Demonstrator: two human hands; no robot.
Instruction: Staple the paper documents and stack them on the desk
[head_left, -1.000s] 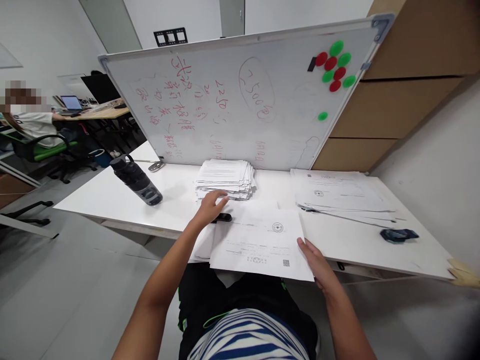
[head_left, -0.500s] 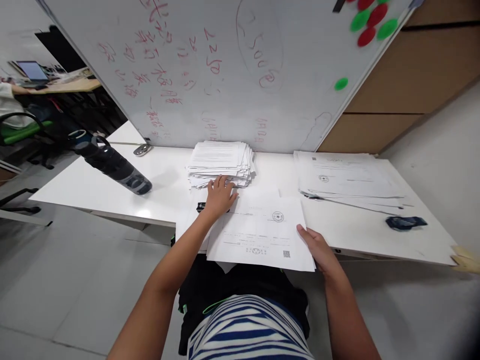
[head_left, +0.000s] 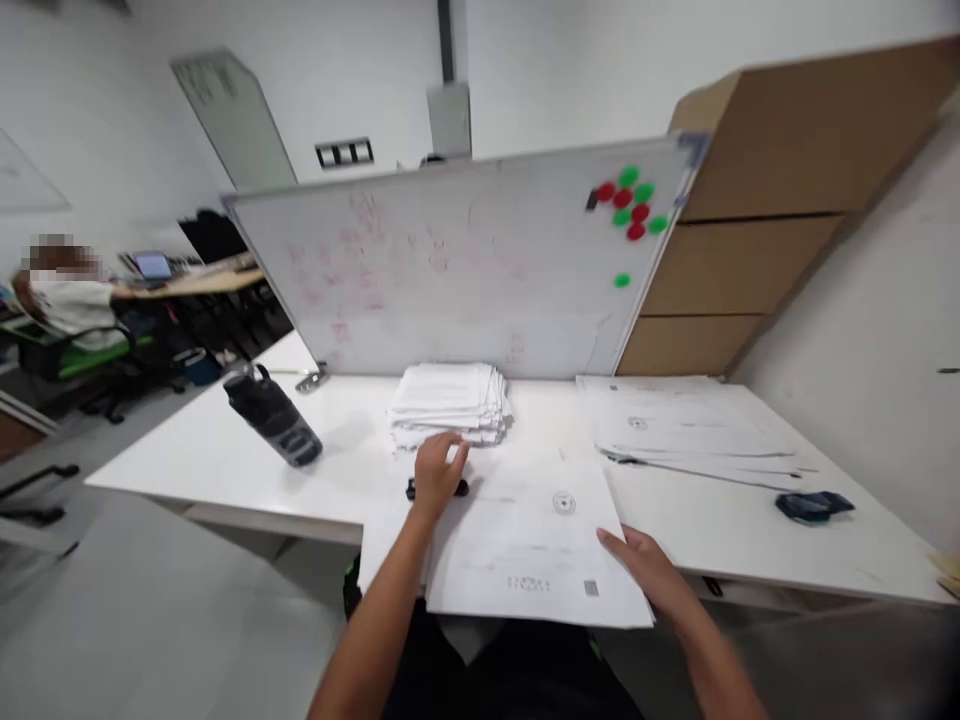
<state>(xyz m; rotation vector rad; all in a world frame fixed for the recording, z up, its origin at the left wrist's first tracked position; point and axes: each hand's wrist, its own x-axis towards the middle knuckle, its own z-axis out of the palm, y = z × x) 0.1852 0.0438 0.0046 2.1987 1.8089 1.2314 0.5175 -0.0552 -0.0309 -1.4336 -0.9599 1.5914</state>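
My left hand [head_left: 439,472] rests on a small black object [head_left: 415,489] at the front of a thick pile of white papers [head_left: 450,402], fingers curled over it; the frame is motion-blurred. My right hand [head_left: 643,566] holds the right edge of a printed sheet [head_left: 529,550] with a round seal, which lies at the desk's near edge and hangs over my lap. More sheets lie under it.
A dark water bottle [head_left: 273,416] stands left on the white desk [head_left: 210,465]. A whiteboard [head_left: 465,270] with red and green magnets leans at the back. Spread papers [head_left: 675,430] and a dark cloth-like item [head_left: 814,505] lie right. A person sits far left.
The view has tilted up and blurred. My left hand has settled over the black object by the pile. My right hand stays on the sheet's edge.
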